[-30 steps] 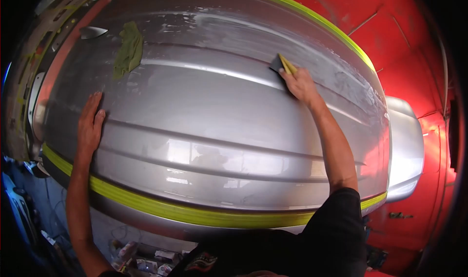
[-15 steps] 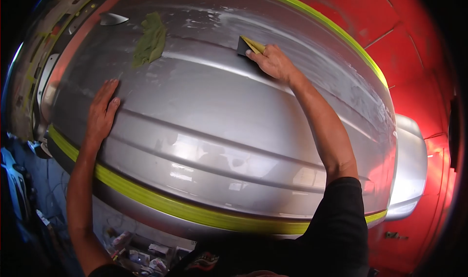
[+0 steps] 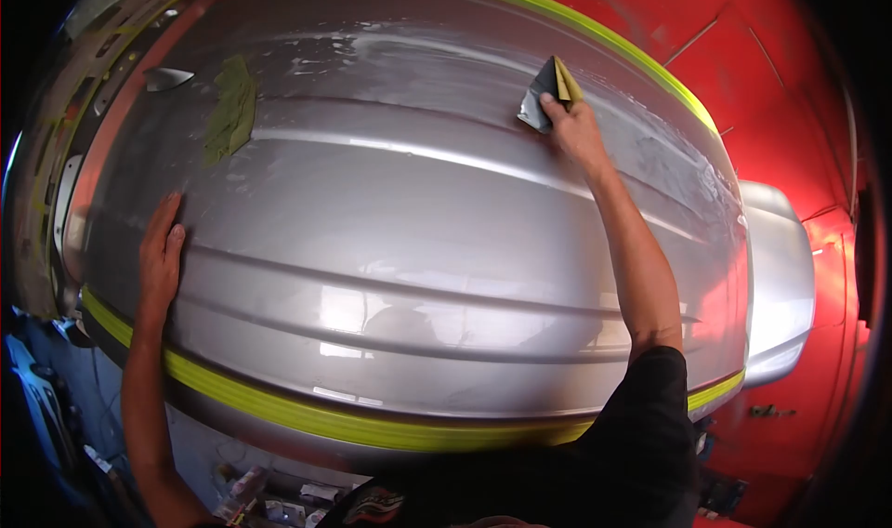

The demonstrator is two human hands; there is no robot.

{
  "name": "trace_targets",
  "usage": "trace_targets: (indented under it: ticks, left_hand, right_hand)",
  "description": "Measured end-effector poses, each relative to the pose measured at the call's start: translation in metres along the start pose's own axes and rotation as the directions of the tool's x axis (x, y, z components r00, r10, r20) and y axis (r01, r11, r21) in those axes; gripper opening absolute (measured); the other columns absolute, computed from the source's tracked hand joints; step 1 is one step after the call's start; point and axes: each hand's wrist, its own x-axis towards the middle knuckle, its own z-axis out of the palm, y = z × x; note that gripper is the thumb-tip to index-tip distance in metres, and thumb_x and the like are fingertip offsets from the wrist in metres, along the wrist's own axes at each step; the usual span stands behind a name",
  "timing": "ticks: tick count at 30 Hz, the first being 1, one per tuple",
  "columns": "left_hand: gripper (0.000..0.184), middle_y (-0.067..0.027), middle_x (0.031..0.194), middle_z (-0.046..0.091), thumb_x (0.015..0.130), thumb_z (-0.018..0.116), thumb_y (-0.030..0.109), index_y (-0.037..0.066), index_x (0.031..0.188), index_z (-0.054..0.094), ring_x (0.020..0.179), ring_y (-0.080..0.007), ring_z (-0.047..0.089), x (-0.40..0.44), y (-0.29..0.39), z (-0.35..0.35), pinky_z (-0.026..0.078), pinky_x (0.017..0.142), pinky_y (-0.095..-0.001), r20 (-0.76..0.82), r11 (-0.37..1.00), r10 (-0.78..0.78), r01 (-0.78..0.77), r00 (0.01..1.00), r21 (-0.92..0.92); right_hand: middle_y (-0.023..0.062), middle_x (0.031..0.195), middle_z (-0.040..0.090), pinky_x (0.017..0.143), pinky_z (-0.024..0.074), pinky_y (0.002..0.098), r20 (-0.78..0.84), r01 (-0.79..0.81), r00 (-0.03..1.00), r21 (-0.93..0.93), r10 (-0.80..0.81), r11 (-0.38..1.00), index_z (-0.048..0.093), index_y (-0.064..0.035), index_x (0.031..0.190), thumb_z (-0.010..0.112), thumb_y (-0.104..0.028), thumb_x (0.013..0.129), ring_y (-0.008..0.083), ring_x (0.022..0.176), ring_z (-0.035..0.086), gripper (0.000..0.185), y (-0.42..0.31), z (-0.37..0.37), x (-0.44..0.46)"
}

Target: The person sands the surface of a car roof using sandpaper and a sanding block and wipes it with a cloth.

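Note:
A silver car roof [image 3: 390, 217] with long raised ribs spreads out below me. Folded sandpaper [image 3: 541, 89], dark grey on one face and yellow on the back, is pinched in my right hand [image 3: 580, 136] over the far side of the roof. Whitish, wet-looking streaks [image 3: 650, 128] cover the surface around it. My left hand [image 3: 161, 254] lies on the near left part of the roof, fingers stretched out and nothing held. Beyond it, a crumpled olive-green cloth [image 3: 231, 110] rests on the roof.
Yellow-green masking tape [image 3: 307, 416] runs along the near roof edge, with more along the far edge. A fin antenna [image 3: 169, 79] stands at the left. Red panels [image 3: 799, 91] and a silver body part [image 3: 782, 277] are on the right. Several small items lie below the near edge.
My right hand has moved right with the sandpaper, which is now turned to show more of its dark face. The view has shifted, so the cloth and my left hand appear further left and lower.

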Motion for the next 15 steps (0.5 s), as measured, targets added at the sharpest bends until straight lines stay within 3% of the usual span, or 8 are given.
trace_targets:
  ticks: [2, 5, 6, 9, 12, 15]
  left_hand:
    - [0.041, -0.0176, 0.146, 0.052, 0.101, 0.05, 0.014, 0.002, 0.141, 0.053, 0.139, -0.0333, 0.044, -0.001, 0.001, -0.001, 0.031, 0.116, -0.0396, 0.005, 1.0, -0.017, 0.017, 1.0, 0.011]
    - [0.041, -0.0177, 0.146, 0.052, 0.102, 0.05, 0.015, 0.002, 0.141, 0.052, 0.139, -0.0332, 0.044, -0.002, -0.005, 0.002, 0.031, 0.116, -0.0395, 0.008, 0.999, -0.036, 0.036, 0.999, 0.008]
    - [0.042, -0.0176, 0.146, 0.052, 0.102, 0.05, 0.015, 0.002, 0.141, 0.052, 0.139, -0.0332, 0.044, -0.002, -0.009, 0.003, 0.031, 0.116, -0.0395, 0.008, 0.999, -0.037, 0.037, 0.999, -0.001]
    - [0.042, -0.0173, 0.146, 0.052, 0.101, 0.05, 0.016, 0.003, 0.141, 0.052, 0.139, -0.0331, 0.044, -0.001, -0.006, 0.004, 0.031, 0.116, -0.0394, 0.017, 0.999, -0.025, 0.024, 1.0, 0.033]
    - [0.042, -0.0173, 0.146, 0.052, 0.101, 0.051, 0.016, 0.003, 0.141, 0.052, 0.139, -0.0335, 0.043, 0.002, 0.009, -0.001, 0.031, 0.116, -0.0395, 0.026, 0.995, -0.043, 0.041, 0.999, 0.087]
    - [0.042, -0.0172, 0.145, 0.052, 0.1, 0.052, 0.017, 0.004, 0.141, 0.053, 0.139, -0.0339, 0.043, 0.002, 0.013, -0.002, 0.031, 0.116, -0.0396, 0.028, 0.993, -0.065, 0.061, 0.998, 0.103]
  right_hand:
    - [0.0193, 0.092, 0.069, 0.083, 0.0507, 0.0345, 0.132, 0.009, 0.991, -0.244, 0.024, 0.97, 0.063, 0.0099, 0.114, 0.075, -0.035, 0.087, 0.0264, 0.088, 0.067, 0.054, 0.002, 0.011, 0.011]
    - [0.0239, 0.094, 0.069, 0.085, 0.0503, 0.0393, 0.213, 0.119, 0.977, -0.432, -0.028, 0.894, 0.064, 0.0118, 0.109, 0.081, -0.042, 0.079, 0.0346, 0.089, 0.068, 0.064, -0.007, -0.004, 0.006]
    - [0.026, 0.098, 0.069, 0.086, 0.0504, 0.0395, 0.244, 0.063, 0.969, -0.428, 0.048, 0.901, 0.064, 0.0109, 0.11, 0.084, -0.039, 0.075, 0.0356, 0.092, 0.068, 0.065, 0.004, -0.016, 0.01]
    - [0.0273, 0.101, 0.069, 0.089, 0.0497, 0.0396, 0.282, 0.069, 0.958, -0.401, 0.051, 0.914, 0.062, 0.0109, 0.115, 0.087, -0.037, 0.072, 0.0345, 0.098, 0.067, 0.068, 0.02, -0.043, 0.012]
    - [0.0257, 0.105, 0.07, 0.094, 0.0481, 0.0395, 0.269, 0.116, 0.963, -0.358, -0.016, 0.926, 0.061, 0.0075, 0.123, 0.089, -0.035, 0.07, 0.0346, 0.101, 0.066, 0.073, 0.031, -0.024, 0.02]
    - [0.0246, 0.107, 0.07, 0.096, 0.0474, 0.0393, 0.324, 0.177, 0.942, -0.261, -0.086, 0.949, 0.063, 0.0052, 0.123, 0.088, -0.036, 0.069, 0.0348, 0.104, 0.066, 0.072, -0.006, 0.01, 0.024]
